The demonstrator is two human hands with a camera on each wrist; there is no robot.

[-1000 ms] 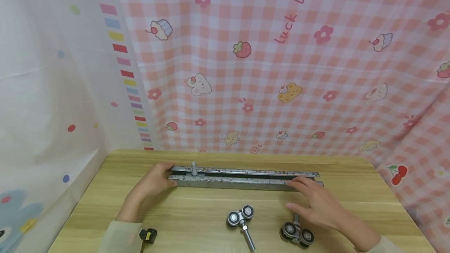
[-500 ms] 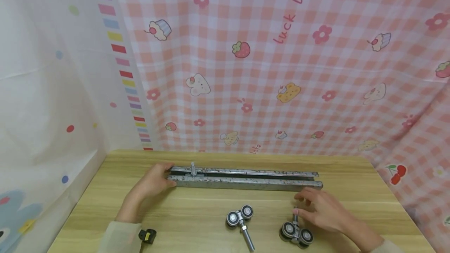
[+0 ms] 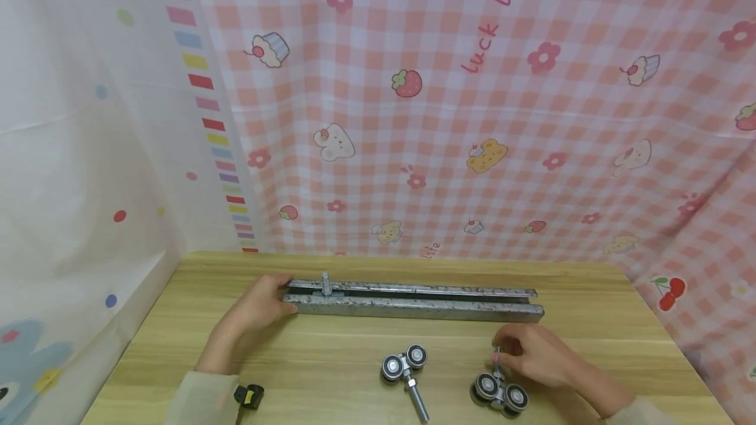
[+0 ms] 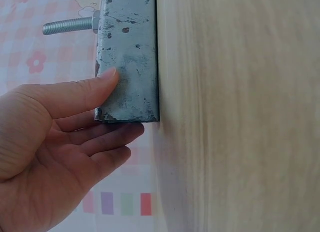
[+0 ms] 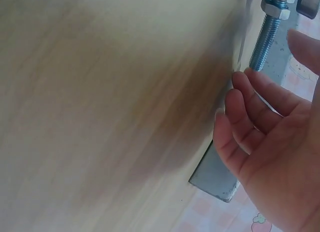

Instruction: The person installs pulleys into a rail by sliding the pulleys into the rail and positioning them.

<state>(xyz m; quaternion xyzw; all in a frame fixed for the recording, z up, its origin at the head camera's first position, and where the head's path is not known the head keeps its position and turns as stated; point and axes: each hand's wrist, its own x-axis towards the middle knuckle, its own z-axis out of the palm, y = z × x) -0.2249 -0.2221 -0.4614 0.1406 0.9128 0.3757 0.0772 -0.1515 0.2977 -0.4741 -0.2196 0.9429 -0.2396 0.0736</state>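
My left hand (image 3: 262, 303) grips the left end of a worn grey steel channel rail (image 3: 413, 307), slot side up. In the left wrist view the thumb (image 4: 102, 89) presses the rail's side face, and the fingers curl at its end. A threaded bolt (image 3: 325, 284) stands up from the slot near that hand; what carries it is hidden in the channel. My right hand (image 3: 534, 353) is at the bolt end of a roller trolley (image 3: 499, 395) lying on the table. In the right wrist view its curled fingertips are by the bolt tip (image 5: 264, 44), thumb apart from it.
A second roller trolley (image 3: 404, 369) lies in front of the rail, its bolt toward me. A small black piece with a yellow mark (image 3: 251, 396) is beside the left sleeve. Patterned cloth (image 3: 443, 117) hangs behind the wooden table (image 3: 331, 372).
My right hand has left the rail's right part and come toward me, down to the right trolley's bolt. The left hand stays on the rail, which has not moved.
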